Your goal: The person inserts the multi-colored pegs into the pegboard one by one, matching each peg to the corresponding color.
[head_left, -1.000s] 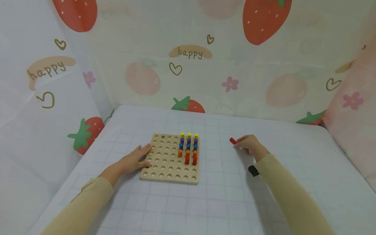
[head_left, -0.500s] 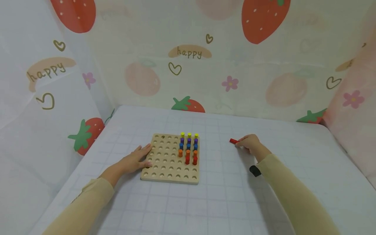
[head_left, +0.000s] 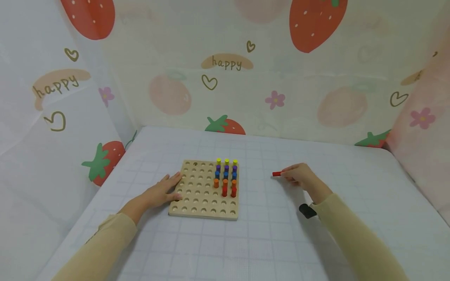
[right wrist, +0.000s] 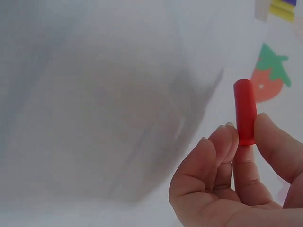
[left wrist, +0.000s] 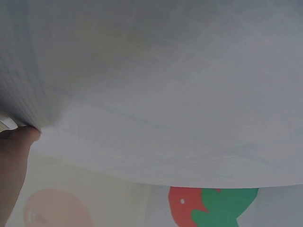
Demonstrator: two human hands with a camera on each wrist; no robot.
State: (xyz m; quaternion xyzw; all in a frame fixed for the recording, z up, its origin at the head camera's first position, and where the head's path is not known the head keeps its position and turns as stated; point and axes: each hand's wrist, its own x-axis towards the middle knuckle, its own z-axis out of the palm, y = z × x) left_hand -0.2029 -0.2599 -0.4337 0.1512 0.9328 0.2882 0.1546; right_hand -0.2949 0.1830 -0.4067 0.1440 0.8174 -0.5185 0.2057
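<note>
My right hand (head_left: 299,174) pinches a red peg (head_left: 277,174) by one end between thumb and fingers, right of the pegboard. In the right wrist view the red peg (right wrist: 245,111) points away from the fingertips. On the left edge of the wooden pegboard (head_left: 204,213) rests my left hand (head_left: 159,192), its fingers spread and straight. Rows of yellow, purple, blue and orange pegs (head_left: 216,183) stand upright in holes on the board's right side. Two red pegs (head_left: 224,191) stand in front of the orange ones. The left wrist view shows only part of the left hand (left wrist: 16,151).
A white gridded cloth covers the table (head_left: 267,249). Behind it hangs a curtain (head_left: 168,50) printed with strawberries, hearts and flowers. A black object (head_left: 307,210) shows beside my right wrist.
The red peg in my right hand has shifted slightly left and toward me, and turned to lie nearly level. My left hand stays on the board.
</note>
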